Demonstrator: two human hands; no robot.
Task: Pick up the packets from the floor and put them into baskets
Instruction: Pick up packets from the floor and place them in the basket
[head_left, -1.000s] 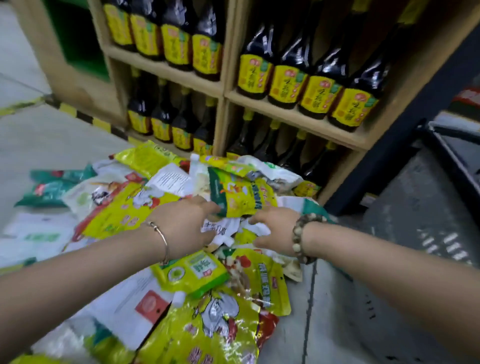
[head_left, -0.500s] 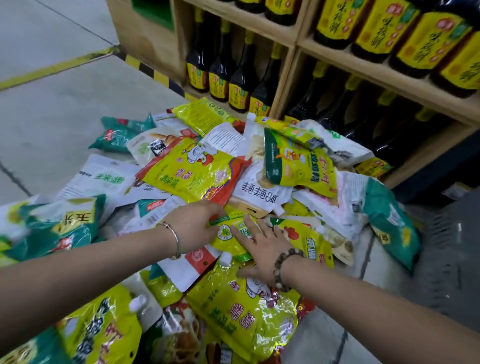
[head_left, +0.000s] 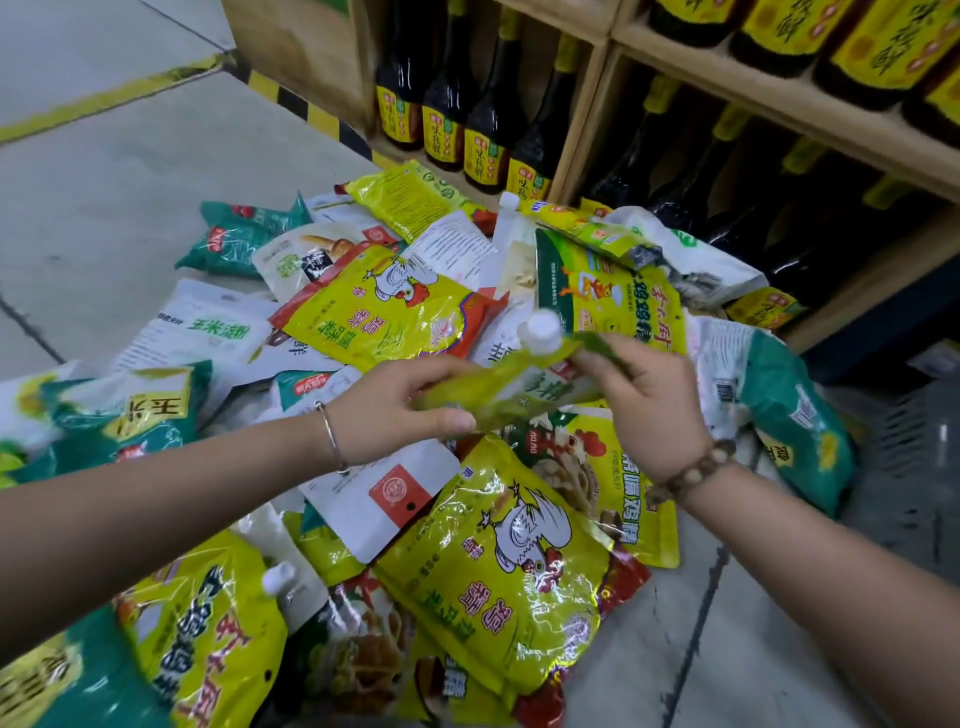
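Left hand (head_left: 395, 410), right hand (head_left: 649, 410) — pinching pouch (head_left: 514, 395).

One view only — the head camera, up at the person's eye line, looking forward and down over the packets (head_left: 498, 582) heaped on the floor (head_left: 104, 171). It's close in, wide-angle, pouch (head_left: 514, 395) dead centre, wooden shelf (head_left: 779, 101) across the top right.

Shiny film, dull wood

The gripped pouch (head_left: 519, 389) is crinkled glossy plastic film with a smooth plastic cap (head_left: 540, 330); beyond the grip, matt wooden shelving (head_left: 301, 47) and glossy dark bottles (head_left: 488, 119); left of it, matt smooth floor (head_left: 104, 182).
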